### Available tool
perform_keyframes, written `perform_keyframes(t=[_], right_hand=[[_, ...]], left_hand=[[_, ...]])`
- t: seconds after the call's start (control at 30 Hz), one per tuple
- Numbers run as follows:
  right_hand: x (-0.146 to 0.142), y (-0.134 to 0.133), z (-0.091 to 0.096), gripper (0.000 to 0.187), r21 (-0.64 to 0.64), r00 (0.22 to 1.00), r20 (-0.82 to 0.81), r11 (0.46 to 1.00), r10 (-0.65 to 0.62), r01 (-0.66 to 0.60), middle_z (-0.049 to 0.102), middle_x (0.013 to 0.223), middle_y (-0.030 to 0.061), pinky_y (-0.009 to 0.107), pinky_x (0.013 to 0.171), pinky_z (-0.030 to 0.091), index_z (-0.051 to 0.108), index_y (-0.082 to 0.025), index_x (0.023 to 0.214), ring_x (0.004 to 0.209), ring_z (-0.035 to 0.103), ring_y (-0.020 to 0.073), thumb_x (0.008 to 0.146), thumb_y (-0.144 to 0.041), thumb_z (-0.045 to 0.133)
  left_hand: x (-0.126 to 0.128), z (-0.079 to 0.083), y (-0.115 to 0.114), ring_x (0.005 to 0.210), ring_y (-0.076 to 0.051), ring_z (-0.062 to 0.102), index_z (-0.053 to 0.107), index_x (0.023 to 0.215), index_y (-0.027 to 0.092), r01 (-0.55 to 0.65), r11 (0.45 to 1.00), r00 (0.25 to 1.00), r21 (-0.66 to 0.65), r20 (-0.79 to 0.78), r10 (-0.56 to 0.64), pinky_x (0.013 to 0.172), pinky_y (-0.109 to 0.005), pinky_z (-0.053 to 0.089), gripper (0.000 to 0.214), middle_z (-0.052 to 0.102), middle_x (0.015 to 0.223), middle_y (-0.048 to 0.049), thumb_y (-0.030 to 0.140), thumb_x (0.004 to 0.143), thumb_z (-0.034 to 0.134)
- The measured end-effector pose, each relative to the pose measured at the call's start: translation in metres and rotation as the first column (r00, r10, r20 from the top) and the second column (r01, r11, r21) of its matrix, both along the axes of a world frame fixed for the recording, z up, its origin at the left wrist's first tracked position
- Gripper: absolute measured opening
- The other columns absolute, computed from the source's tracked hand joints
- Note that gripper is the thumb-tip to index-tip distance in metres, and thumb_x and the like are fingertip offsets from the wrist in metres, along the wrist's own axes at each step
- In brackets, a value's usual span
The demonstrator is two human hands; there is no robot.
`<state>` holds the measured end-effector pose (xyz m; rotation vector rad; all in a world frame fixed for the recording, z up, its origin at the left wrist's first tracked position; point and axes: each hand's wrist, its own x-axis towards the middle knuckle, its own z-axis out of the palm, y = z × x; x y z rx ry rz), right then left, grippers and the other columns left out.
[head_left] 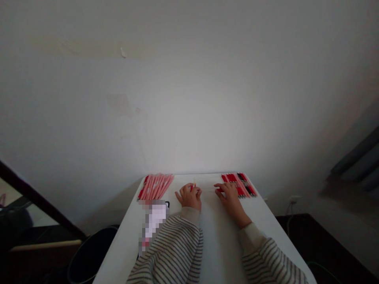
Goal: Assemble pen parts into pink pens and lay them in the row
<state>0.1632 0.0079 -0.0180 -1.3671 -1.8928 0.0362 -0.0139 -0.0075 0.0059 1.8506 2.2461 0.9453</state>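
My left hand [191, 197] is over the middle of the white table [213, 244], thumb and fingers closed on a small red piece [192, 188]. A thin orange-looking tip sticks up beside those fingers. My right hand [230, 196] pinches a short red piece [219, 189] between thumb and fingertips. A faint thin line runs between the two hands; I cannot tell what it is. Close behind my right hand lies a group of red and black stick-shaped things [251, 191]. Several pink sticks [156, 186] lie side by side left of my left hand.
A phone-like object with a dark edge [167, 204], mostly blurred out, lies on the table's left. The table's far edge meets a pale wall [195, 118]. A dark round bin [91, 254] stands at lower left; a wall socket with a cable [294, 199] is at right.
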Motion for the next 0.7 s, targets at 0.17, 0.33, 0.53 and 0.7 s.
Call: perform_keyframes(t=[0.17, 0.33, 0.53, 0.7], right_hand=[[-0.0003, -0.0009, 0.0012, 0.022, 0.003, 1.0, 0.01, 1.0, -0.023, 0.023, 0.062, 0.09, 0.0049, 0.038, 0.085, 0.034, 0.065, -0.025, 0.093, 0.092, 0.05, 0.0224, 0.09, -0.039, 0.048], [-0.0008, -0.0021, 0.0039, 0.026, 0.018, 0.998, 0.045, 0.999, -0.043, 0.042, 0.063, 0.086, 0.0046, 0.037, 0.084, 0.034, 0.067, -0.026, 0.089, 0.091, 0.049, 0.0222, 0.091, -0.04, 0.046], [-0.0017, -0.0045, 0.0075, 0.031, 0.019, 0.998, 0.035, 0.999, -0.042, 0.042, 0.063, 0.082, 0.0045, 0.037, 0.083, 0.034, 0.069, -0.026, 0.087, 0.089, 0.049, 0.0216, 0.092, -0.043, 0.044], [-0.0017, -0.0052, 0.0085, 0.029, -0.004, 0.999, -0.037, 1.0, -0.013, 0.013, 0.065, 0.085, 0.004, 0.038, 0.086, 0.034, 0.066, -0.027, 0.102, 0.093, 0.051, 0.0229, 0.088, -0.047, 0.051]], left_hand=[[0.0001, 0.0033, -0.0016, 0.117, -0.023, 0.044, 0.07, 0.085, 0.034, 0.016, 1.0, 0.999, 0.005, 0.027, -0.016, 0.109, -0.057, 0.019, 0.013, 0.059, 0.119, 0.0002, 0.03, 0.079, 0.059], [-0.0011, 0.0044, -0.0022, 0.117, -0.023, 0.044, 0.069, 0.088, 0.036, 0.033, 0.999, 0.999, 0.004, 0.034, -0.033, 0.109, -0.057, 0.019, 0.016, 0.059, 0.119, 0.0004, 0.027, 0.078, 0.061], [-0.0016, 0.0045, -0.002, 0.119, -0.023, 0.042, 0.069, 0.091, 0.035, 0.045, 0.999, 0.998, -0.028, 0.051, -0.044, 0.109, -0.057, 0.017, 0.017, 0.058, 0.122, -0.0001, 0.027, 0.08, 0.058], [-0.0015, 0.0007, -0.0007, 0.118, -0.024, 0.042, 0.069, 0.089, 0.033, 0.008, 1.0, 0.999, 0.002, 0.04, -0.008, 0.109, -0.06, 0.017, 0.015, 0.059, 0.12, -0.0012, 0.033, 0.082, 0.056]])
